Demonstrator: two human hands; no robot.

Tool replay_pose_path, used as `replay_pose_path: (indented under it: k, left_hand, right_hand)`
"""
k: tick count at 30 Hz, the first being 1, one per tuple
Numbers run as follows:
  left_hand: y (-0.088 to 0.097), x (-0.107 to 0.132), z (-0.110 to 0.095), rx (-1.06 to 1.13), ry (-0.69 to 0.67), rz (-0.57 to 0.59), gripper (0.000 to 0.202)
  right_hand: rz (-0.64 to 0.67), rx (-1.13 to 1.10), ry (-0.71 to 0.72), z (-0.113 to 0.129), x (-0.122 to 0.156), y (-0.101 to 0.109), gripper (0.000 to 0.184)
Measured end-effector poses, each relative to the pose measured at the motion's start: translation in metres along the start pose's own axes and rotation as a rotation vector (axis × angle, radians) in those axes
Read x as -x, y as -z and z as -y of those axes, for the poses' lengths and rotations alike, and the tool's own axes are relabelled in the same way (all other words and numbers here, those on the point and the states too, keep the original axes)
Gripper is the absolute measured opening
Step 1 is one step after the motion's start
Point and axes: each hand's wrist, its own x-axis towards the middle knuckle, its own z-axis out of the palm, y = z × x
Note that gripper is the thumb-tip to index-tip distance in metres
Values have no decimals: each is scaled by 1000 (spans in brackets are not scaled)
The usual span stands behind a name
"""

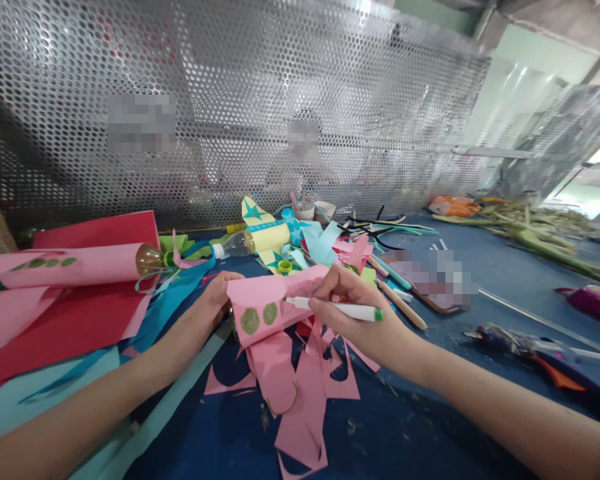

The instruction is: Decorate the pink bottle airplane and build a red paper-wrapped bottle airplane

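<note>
My left hand point(219, 297) grips the left end of a pink paper-wrapped bottle point(260, 293), its fingers mostly hidden behind it. Two filled green dots and several outlined circles run along the wrap. In my right hand point(347, 293) is a white marker point(353, 310) with a green end, its tip at the paper beside the dots. Cut pink paper scraps point(300, 400) lie below the bottle. Farther back rests a yellow-wrapped bottle point(273, 237) with blue stars. Another pink-wrapped bottle point(80, 263) lies on red paper point(100, 307) to the left.
A phone point(425, 280) lies right of my hands, near a wooden stick point(405, 307). Beyond it are a dark blue tool with an orange trigger point(555, 373) and a purple object point(590, 303). A perforated metal screen point(280, 100) stands behind the blue table point(380, 427).
</note>
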Motion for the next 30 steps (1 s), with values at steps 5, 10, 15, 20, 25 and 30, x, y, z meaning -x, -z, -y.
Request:
replay_pose_path:
  k: [5, 10, 15, 20, 25, 30]
  left_hand:
    - [-5, 3, -5, -15, -14, -69, 38]
    - [-4, 2, -3, -6, 2, -28, 36]
    - [-4, 2, -3, 5, -3, -51, 37]
    - [-5, 1, -4, 8, -18, -59, 38]
    - [-4, 2, -3, -20, 2, -28, 38]
    - [-8, 6, -5, 2, -1, -54, 37]
  right_hand:
    - [-7, 23, 27, 1, 0, 0, 18]
    - [-6, 23, 13, -1, 0, 0, 18]
    - [1, 14, -4, -1, 0, 1, 18]
    - [-28, 22, -10, -1, -1, 0, 19]
    - [-59, 39, 6, -6, -2, 1, 19]
    - [-54, 56, 5, -7, -2, 2, 19]
